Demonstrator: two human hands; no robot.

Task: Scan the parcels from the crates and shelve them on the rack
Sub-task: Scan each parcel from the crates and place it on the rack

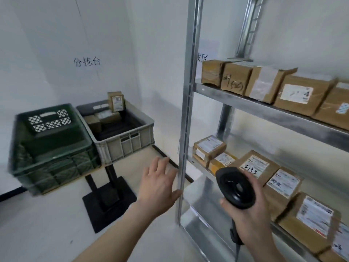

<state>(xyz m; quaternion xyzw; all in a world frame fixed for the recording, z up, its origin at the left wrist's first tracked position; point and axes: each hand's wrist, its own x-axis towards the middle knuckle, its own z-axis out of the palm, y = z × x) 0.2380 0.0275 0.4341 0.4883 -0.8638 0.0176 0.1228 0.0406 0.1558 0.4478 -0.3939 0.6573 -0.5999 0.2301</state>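
Two bare arms show, with no sleeves on them as far as the bottom edge. The left hand (pixel 160 188) and the right hand (pixel 251 210) wear no gloves, rings or watch. The nails on the fingers (pixel 160 163) are short and plain.

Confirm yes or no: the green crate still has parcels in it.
No: the green crate looks empty, while the grey crate beside it holds the remaining parcels.
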